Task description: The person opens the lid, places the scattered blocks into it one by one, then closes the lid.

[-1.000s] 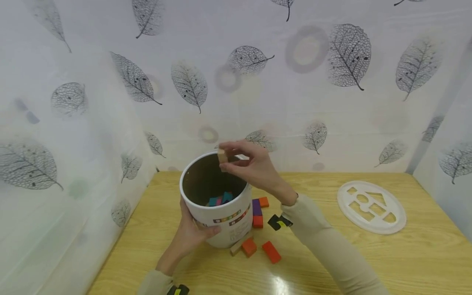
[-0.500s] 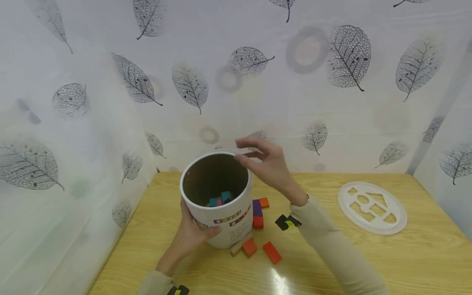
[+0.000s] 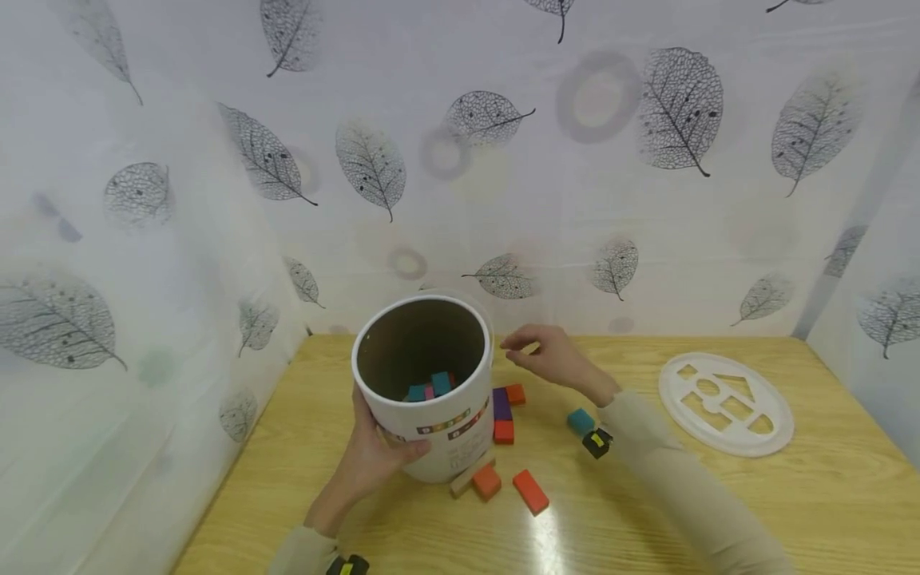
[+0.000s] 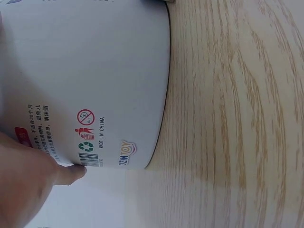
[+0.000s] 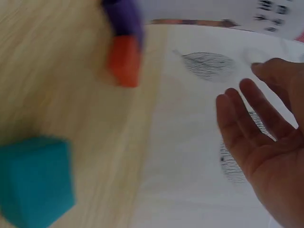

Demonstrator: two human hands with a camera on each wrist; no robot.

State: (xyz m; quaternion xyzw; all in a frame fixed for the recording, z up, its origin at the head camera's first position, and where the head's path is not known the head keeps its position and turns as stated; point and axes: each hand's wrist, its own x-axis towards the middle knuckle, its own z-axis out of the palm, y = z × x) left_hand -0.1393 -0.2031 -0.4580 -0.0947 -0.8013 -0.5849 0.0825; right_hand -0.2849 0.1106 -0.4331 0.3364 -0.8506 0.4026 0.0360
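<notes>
A tall white bucket (image 3: 470, 415) with printed labels stands on the table. My left hand (image 3: 362, 459) grips its near left side, the thumb in front and the other fingers mostly hidden behind the curve. The left wrist view shows that thumb (image 4: 69, 174) against the printed wall. Inside the bucket lie several toy blocks (image 3: 441, 383), teal, pink and red. My right hand (image 3: 552, 357) hovers just right of the bucket, near the back of the table. Its fingers are relaxed and hold nothing. Near it are an orange block (image 3: 515, 394), a purple block (image 3: 501, 406) and a red block (image 3: 504, 432).
A teal block (image 3: 580, 422) lies beneath the right wrist. In front of the bucket are a plain wooden block (image 3: 462, 483), an orange-red block (image 3: 487, 482) and a red block (image 3: 531, 492). A white lid (image 3: 677, 399) with shaped cutouts lies at right. Leaf-patterned curtains border the table.
My right hand has let go of a pale wooden block over the bucket, then moved right and down beside it. A teal block shows beneath that wrist. The left hand has stayed put.
</notes>
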